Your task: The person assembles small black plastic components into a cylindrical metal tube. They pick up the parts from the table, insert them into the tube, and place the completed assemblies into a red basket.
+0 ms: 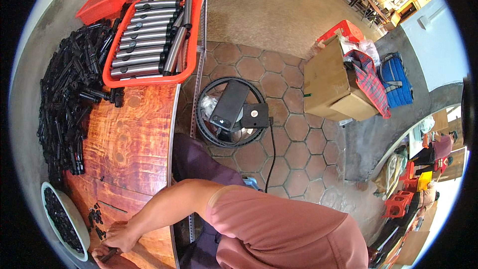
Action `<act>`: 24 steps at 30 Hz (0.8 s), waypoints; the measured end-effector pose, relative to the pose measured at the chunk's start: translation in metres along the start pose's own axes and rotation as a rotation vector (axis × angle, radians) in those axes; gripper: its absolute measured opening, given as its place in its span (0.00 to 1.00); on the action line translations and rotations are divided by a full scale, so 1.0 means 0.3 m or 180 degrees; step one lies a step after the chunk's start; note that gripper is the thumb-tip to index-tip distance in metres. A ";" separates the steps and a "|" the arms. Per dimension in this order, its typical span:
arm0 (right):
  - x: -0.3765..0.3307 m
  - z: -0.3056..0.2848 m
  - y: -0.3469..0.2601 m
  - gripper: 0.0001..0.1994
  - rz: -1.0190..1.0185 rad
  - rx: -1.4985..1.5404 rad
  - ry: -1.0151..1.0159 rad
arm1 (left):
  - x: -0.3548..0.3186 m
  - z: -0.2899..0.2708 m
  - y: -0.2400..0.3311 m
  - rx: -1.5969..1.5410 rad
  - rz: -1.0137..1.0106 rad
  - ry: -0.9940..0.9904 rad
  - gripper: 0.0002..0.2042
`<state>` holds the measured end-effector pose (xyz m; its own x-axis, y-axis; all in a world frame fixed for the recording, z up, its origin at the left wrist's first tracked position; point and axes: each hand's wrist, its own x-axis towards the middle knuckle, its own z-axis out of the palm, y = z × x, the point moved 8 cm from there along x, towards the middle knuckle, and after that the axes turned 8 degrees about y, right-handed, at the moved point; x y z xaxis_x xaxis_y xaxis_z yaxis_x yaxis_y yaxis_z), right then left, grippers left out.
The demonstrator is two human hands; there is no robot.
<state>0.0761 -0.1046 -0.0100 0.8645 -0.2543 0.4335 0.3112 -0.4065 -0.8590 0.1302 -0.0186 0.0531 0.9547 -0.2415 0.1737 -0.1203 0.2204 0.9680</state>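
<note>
My right hand (121, 235) reaches over the wooden table at the lower left, its fingers curled closed beside my left hand. My left hand (115, 262), partly cut off by the lower edge, is closed around a dark tube-like part (105, 256). The right fingers meet this part; what else they pinch is too small to make out. Several small black pieces (95, 215) lie scattered near the hands, with a thin dark rod (112, 206) beside them. A pale basin (79, 225) filled with small black parts stands at the far left, close to both hands.
A large heap of black plastic parts (69, 84) covers the table's left side. Beyond it sit a red-orange tray (191, 62) of silver tubes and a red basket (107, 0). On the tiled floor are a round black bin (200, 128) and a cardboard box (323, 82).
</note>
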 end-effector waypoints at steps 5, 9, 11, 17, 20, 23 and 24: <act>0.015 0.020 -0.004 0.17 0.0166 0.0814 -0.0182 | -0.039 0.009 0.022 0.0601 0.0393 -0.0161 0.22; 0.032 0.028 -0.037 0.16 -0.0375 0.1263 0.0116 | -0.083 -0.040 -0.002 0.0246 -0.0263 0.0342 0.27; 0.046 0.044 -0.025 0.18 -0.0757 0.1096 0.0407 | -0.067 -0.015 0.004 0.0162 -0.0245 0.0190 0.25; 0.058 0.084 -0.011 0.23 -0.0647 0.1197 0.0331 | -0.055 -0.040 -0.021 -0.0128 -0.0435 -0.0009 0.19; 0.074 0.164 0.067 0.21 -0.0350 0.0437 0.0363 | -0.049 -0.031 -0.017 -0.0373 -0.0571 -0.0200 0.16; 0.017 0.103 0.017 0.19 -0.0397 0.0983 0.0734 | -0.036 -0.046 -0.036 -0.0961 -0.0936 -0.0511 0.15; 0.016 0.078 0.004 0.19 -0.0348 0.1147 0.0633 | -0.032 -0.049 -0.037 -0.1215 -0.1097 -0.0643 0.15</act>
<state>0.0900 -0.0858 -0.0152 0.7367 -0.4054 0.5412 0.5455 -0.1167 -0.8299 0.1262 -0.0047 0.0380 0.8458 -0.5284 -0.0739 0.3330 0.4145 0.8469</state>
